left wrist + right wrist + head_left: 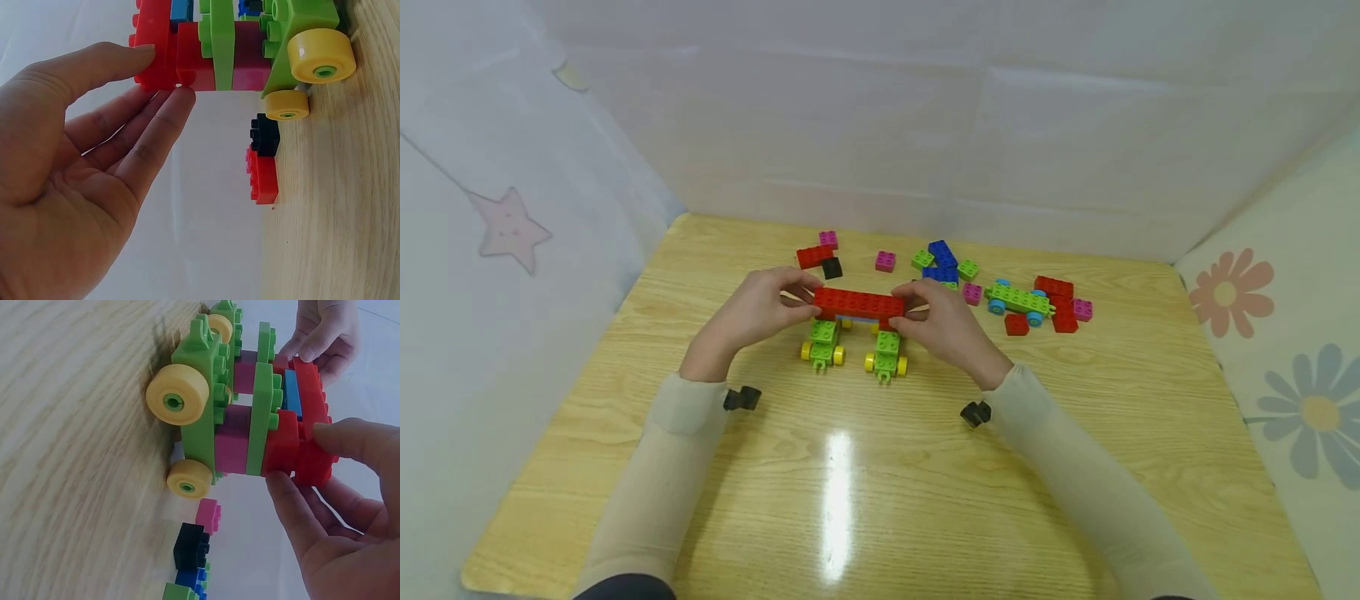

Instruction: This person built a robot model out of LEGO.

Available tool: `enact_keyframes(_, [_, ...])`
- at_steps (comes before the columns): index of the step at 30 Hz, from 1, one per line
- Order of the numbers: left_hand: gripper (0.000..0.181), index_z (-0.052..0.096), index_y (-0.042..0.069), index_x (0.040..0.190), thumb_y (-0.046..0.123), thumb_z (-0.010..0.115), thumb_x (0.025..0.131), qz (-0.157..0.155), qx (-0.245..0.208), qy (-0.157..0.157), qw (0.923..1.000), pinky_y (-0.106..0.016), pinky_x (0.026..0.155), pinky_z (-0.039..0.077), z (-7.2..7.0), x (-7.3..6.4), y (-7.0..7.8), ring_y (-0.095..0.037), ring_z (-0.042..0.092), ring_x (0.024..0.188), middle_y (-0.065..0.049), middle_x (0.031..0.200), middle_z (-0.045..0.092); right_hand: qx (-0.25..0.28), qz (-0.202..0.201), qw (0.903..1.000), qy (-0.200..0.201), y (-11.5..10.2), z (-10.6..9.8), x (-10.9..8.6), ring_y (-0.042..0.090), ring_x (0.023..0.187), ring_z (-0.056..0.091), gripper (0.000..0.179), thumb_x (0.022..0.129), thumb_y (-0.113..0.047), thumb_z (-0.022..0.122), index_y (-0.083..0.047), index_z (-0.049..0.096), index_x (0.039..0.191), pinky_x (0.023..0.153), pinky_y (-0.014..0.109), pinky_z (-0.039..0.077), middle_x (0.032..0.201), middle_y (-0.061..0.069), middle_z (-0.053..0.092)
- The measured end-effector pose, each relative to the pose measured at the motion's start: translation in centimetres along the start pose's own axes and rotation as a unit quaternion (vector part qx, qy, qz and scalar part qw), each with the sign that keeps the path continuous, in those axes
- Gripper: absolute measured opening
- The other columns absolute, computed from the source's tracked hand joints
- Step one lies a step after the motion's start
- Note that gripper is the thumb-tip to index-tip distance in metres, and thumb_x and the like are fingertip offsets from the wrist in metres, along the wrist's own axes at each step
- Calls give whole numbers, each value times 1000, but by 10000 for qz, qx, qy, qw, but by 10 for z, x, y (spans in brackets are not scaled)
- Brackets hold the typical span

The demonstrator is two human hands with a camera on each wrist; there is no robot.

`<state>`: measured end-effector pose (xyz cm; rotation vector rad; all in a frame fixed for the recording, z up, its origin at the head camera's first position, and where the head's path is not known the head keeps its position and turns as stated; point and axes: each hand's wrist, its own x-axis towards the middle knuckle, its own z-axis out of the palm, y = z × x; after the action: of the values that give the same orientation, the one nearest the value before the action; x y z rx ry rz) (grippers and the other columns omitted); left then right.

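A long red toy brick (859, 303) lies crosswise over two block stacks. Beneath them are two green wheeled bases, the left one (822, 343) and the right one (887, 357), both on yellow wheels. My left hand (754, 307) pinches the red brick's left end between thumb and fingers. At the other end, my right hand (946, 321) grips it the same way, thumb on the near face. In the right wrist view, a magenta brick (232, 439), a green brick (259, 422) and a shorter red brick (281, 442) are stacked on the base, with a blue brick (292, 394) behind.
Behind the left hand lie a red brick (814, 257), a black brick (832, 267) and pink bricks (885, 261). Blue bricks (942, 253) and green ones sit at the back. Farther right stands a green base with blue wheels (1019, 298), beside red bricks (1055, 288).
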<state>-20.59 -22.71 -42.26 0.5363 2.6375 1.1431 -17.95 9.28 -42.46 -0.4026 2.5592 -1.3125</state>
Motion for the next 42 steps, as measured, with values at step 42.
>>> enact_keyframes(42, [37, 70, 5, 140, 16, 79, 106, 37, -494, -143, 9987, -57, 114, 60, 0, 3, -12, -36, 70, 132, -16, 141, 72, 49, -201, 9995, -257, 9, -10, 6, 30, 130, 73, 37, 105, -19, 80, -11, 72, 141, 110, 49, 64, 138, 7, 74])
